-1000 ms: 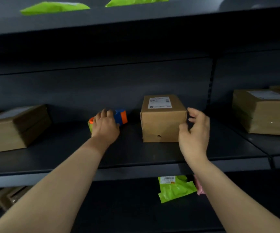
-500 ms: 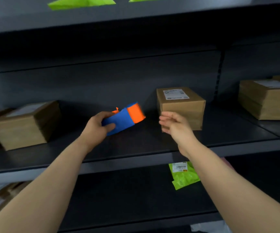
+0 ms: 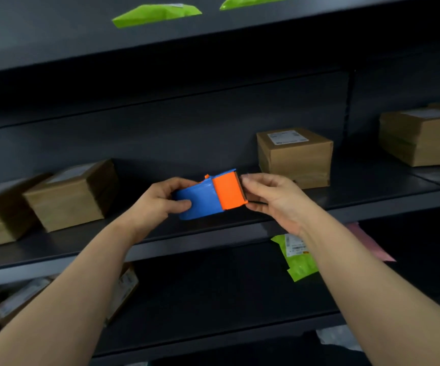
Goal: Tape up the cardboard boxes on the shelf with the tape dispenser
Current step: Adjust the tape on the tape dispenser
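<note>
dispenser [image 3: 208, 195]: off the shelf [image 3: 213, 241] now and held in the air before its front edge; blue body to the left, orange end to the right. one second back it lies on the shelf, left of the box.
left hand [image 3: 158, 202]: wraps round the blue body, thumb on the near face; a full hold that carries the tool.
right hand [image 3: 271, 199]: no longer at the side of the box; it now meets the orange end, fingertips above and thumb below, pinching that edge. whether a tape end lies between them cannot be told.
box [image 3: 295, 157]: stands on the shelf behind and right of the right hand, apart from both hands; label on top.
other boxes: one at left [image 3: 71, 196], one at far right [image 3: 422, 138], same shelf, untouched.
meaning: pickup is done; the step in hand is probably freeing the tape end. no box is taped yet.
next: probably draw out a length, then carry the dispenser to the box top.
</note>
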